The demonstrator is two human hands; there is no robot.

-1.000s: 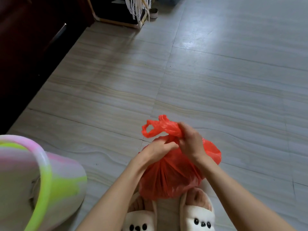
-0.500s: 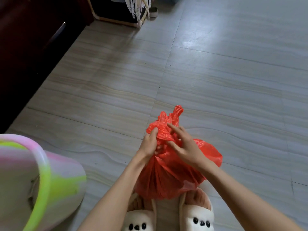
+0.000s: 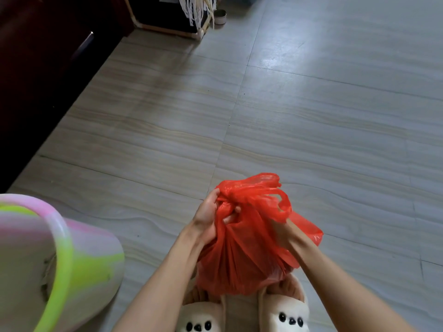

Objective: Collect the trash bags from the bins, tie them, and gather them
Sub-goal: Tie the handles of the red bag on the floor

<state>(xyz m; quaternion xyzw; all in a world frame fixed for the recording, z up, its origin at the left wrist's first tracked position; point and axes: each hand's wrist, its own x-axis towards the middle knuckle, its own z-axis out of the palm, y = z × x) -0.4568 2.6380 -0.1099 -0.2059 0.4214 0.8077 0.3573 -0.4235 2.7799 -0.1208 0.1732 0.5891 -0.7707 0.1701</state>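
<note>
We see a smooth, grey-veined tile floor point(image 3: 311, 116). Left of the red bag point(image 3: 242, 255) lies a glossy pink-and-green plastic bin point(image 3: 60, 259). The thin, crinkled bag bulges above our slippers point(image 3: 282, 310). Our left hand point(image 3: 208, 216) grips its gathered neck; our right hand point(image 3: 282, 233) clutches its side.

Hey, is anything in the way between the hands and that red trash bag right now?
Nothing visible. The left hand already grips the gathered neck of the red bag, and the right hand is against its side, partly hidden by the plastic.
</note>
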